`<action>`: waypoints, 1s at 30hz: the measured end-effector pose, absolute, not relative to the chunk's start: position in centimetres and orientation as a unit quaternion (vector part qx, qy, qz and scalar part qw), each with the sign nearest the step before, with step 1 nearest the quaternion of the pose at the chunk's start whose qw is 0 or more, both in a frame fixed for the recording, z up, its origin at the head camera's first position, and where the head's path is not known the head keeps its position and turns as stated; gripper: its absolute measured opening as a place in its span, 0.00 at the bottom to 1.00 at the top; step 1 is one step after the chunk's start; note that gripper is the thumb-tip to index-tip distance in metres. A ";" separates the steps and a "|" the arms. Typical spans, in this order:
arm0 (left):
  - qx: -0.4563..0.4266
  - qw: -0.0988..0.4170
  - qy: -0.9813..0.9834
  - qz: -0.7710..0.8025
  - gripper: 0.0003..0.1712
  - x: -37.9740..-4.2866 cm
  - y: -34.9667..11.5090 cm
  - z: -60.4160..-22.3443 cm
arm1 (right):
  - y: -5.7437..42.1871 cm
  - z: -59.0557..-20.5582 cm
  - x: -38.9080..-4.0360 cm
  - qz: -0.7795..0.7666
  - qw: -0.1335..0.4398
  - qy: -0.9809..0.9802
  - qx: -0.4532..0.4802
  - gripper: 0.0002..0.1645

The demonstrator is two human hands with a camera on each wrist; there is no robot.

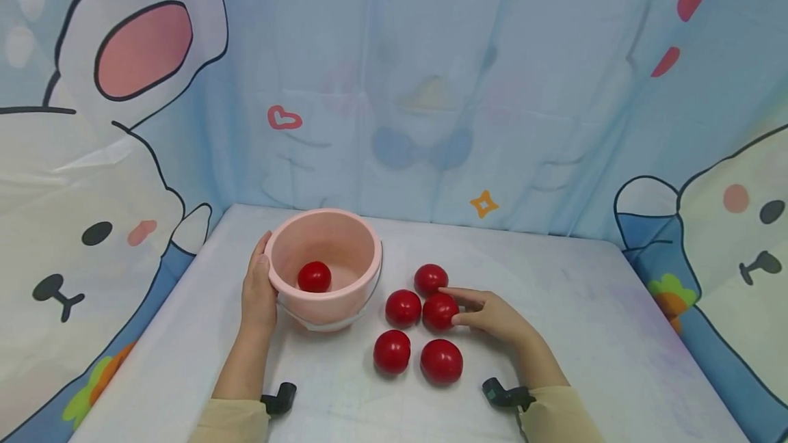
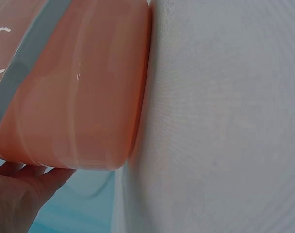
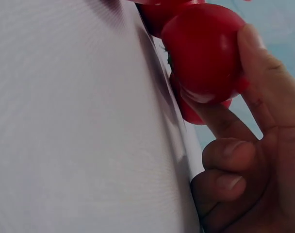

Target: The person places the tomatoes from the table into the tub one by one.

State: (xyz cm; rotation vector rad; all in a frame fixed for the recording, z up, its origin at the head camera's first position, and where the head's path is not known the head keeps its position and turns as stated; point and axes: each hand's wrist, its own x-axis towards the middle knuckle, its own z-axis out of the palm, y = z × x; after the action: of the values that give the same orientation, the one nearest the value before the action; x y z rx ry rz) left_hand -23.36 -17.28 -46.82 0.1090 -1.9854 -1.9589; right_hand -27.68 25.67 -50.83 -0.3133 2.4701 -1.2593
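A pink bucket (image 1: 326, 292) with a white handle stands upright, one red tomato (image 1: 314, 277) inside it. My left hand (image 1: 259, 292) rests against the bucket's left side, fingers laid along the outer wall. From the left wrist view, the fingertips of that hand (image 2: 21, 194) touch the bucket wall (image 2: 84, 97). To the right of the bucket, my right hand (image 1: 492, 314) pinches a tomato (image 1: 440, 312) between thumb and fingers. In the right wrist view this tomato (image 3: 203, 53) shows a bit of green stem, and the other fingers (image 3: 230, 153) are curled below.
Other tomatoes lie close around the pinched one: one behind (image 1: 431, 279), one to its left (image 1: 403, 308), and two nearer the front (image 1: 391, 352). The white tabletop (image 1: 615, 333) ends at a blue printed curtain (image 1: 431, 156) at the back.
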 end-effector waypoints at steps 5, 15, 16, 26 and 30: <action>0.044 0.171 -0.706 -0.686 0.27 -23.2 -17.3 -46.7 | 25.8 -50.2 -27.7 -0.444 0.173 0.872 -0.110 0.35; 0.045 0.171 -0.708 -0.684 0.27 -23.1 -17.5 -46.7 | 26.1 -48.7 -27.9 -0.449 0.152 0.870 -0.136 0.34; 0.043 0.171 -0.707 -0.685 0.27 -23.1 -17.5 -46.7 | 26.1 -48.6 -28.0 -0.450 0.149 0.870 -0.136 0.34; 0.045 0.168 -0.705 -0.687 0.26 -23.2 -17.3 -46.6 | 26.1 -46.6 -28.1 -0.447 0.129 0.873 -0.143 0.35; 0.045 0.166 -0.705 -0.688 0.26 -23.2 -17.3 -46.6 | 26.1 -45.7 -28.3 -0.443 0.128 0.874 -0.153 0.37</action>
State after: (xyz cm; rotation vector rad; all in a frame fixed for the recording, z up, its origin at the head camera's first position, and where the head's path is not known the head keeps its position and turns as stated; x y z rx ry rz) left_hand -23.20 -17.25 -46.59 0.1294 -2.0064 -1.9590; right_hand -28.30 26.12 -45.69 -0.4457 2.5420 -1.2896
